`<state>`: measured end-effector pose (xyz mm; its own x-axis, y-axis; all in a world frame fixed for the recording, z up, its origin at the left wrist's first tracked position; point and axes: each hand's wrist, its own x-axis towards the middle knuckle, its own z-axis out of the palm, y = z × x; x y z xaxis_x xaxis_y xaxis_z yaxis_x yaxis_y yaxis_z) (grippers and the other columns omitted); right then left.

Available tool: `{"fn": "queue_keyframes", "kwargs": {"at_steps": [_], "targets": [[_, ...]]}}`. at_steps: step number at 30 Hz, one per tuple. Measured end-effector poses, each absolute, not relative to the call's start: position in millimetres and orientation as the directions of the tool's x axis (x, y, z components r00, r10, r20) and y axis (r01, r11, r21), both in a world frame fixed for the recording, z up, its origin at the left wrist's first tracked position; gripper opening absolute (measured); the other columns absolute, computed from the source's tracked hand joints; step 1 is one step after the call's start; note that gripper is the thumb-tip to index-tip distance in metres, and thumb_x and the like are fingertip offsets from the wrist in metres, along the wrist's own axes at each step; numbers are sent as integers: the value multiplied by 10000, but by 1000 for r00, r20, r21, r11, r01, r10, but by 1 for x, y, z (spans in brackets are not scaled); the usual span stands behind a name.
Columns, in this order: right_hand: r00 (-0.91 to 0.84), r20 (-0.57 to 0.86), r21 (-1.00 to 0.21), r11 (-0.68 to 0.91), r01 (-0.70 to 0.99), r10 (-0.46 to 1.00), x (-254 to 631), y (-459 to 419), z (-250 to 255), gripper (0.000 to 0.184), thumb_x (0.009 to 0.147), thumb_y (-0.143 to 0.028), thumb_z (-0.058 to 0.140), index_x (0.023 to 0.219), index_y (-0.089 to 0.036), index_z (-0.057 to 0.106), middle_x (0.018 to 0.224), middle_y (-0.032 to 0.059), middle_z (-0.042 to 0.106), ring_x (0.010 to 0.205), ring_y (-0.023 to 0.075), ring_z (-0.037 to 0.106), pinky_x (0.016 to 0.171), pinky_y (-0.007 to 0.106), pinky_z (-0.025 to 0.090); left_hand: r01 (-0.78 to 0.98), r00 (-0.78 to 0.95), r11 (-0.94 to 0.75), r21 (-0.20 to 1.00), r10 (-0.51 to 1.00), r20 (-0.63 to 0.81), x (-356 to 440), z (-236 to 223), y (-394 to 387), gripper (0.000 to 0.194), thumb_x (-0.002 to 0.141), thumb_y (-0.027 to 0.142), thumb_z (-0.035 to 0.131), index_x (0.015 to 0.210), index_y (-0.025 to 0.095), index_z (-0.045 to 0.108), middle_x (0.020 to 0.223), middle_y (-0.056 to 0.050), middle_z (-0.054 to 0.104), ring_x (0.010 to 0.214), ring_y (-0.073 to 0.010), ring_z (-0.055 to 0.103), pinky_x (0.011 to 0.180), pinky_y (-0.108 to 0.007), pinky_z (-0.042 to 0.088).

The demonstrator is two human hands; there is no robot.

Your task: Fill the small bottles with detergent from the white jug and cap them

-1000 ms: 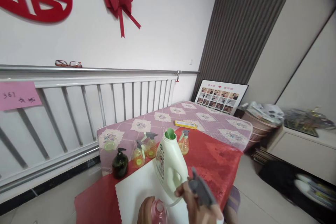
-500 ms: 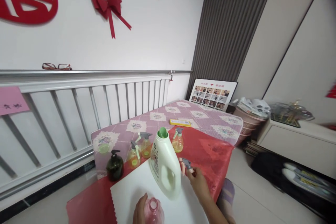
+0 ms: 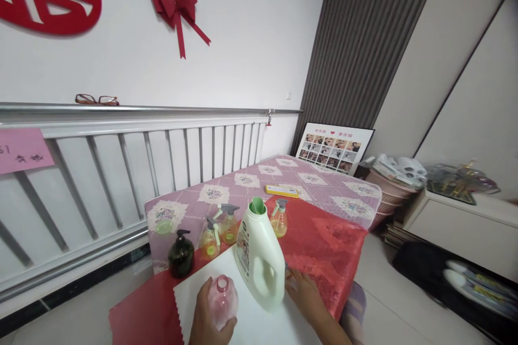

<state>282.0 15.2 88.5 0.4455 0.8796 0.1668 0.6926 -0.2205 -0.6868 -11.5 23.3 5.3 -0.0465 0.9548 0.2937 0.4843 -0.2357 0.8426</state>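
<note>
My left hand (image 3: 204,315) is wrapped round a clear pink bottle (image 3: 223,304), its neck uncapped, above the white board (image 3: 202,280). My right hand (image 3: 303,290) is low beside the large pale-green jug (image 3: 261,259), fingers closed. A small bluish-grey bit of the trigger spray head (image 3: 287,267) shows at its fingertips; the jug hides most of it. The jug stands upright, with a green funnel-like piece (image 3: 257,206) in its mouth. Behind it are spray bottles with yellowish liquid (image 3: 210,245), and a dark green pump bottle (image 3: 181,256) stands left.
A red sheet (image 3: 324,237) and a floral cloth (image 3: 214,193) cover the table. A yellow-edged flat box (image 3: 282,191) lies towards the back, and a green lid (image 3: 164,226) at the left. A white railing (image 3: 170,156) runs along the left side; a photo board (image 3: 334,145) leans behind.
My left hand has lifted the pink bottle up and to the left. My right hand has lowered beside the jug with the spray head, now mostly hidden. The view has shifted slightly.
</note>
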Motion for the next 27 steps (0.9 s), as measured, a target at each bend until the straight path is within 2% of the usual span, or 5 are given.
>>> {"fn": "queue_keyframes", "kwargs": {"at_steps": [6, 12, 20, 23, 27], "targets": [[485, 188, -881, -72, 467, 854, 258, 0, 129, 485, 860, -580, 488, 1105, -206, 676, 1167, 149, 780, 1129, 316, 723, 970, 421, 574, 432, -73, -298, 851, 929, 362, -19, -19, 40, 794, 658, 240, 604, 1421, 177, 392, 1442, -170, 583, 1370, -327, 563, 1163, -457, 483], [440, 188, -945, 40, 324, 878, 208, 11, 131, 498, 710, -590, 676, 1001, -187, 695, 975, 130, 820, 937, 336, 760, 839, 413, 607, 431, -73, -280, 858, 937, 342, -21, -30, 35, 889, 640, 205, 623, 1474, 187, 317, 1499, -187, 535, 1396, -362, 535, 1150, -523, 483], [466, 166, -958, 30, 286, 869, 207, 14, 156, 502, 687, -564, 736, 1005, -177, 731, 969, 127, 835, 909, 359, 749, 793, 425, 592, 533, -82, -193, 823, 957, 278, -17, -17, 33, 988, 541, 133, 680, 1454, 122, 303, 1464, -233, 505, 1410, -387, 501, 1186, -487, 450], [438, 171, -956, 40, 292, 882, 214, 1, 185, 462, 705, -556, 742, 999, -201, 724, 936, 89, 814, 893, 318, 730, 765, 375, 580, 527, -69, -183, 830, 964, 256, -18, -10, 30, 988, 563, 154, 686, 1466, 131, 287, 1471, -228, 514, 1415, -380, 502, 1193, -476, 446], [404, 146, -933, -10, 359, 903, 228, -16, 232, 406, 704, -594, 728, 828, -210, 692, 604, -21, 622, 590, 194, 585, 549, 281, 469, 507, -64, -164, 846, 972, 226, -21, -2, 24, 944, 621, 164, 641, 1483, 147, 256, 1520, -212, 515, 1427, -337, 516, 1178, -427, 466]]}}
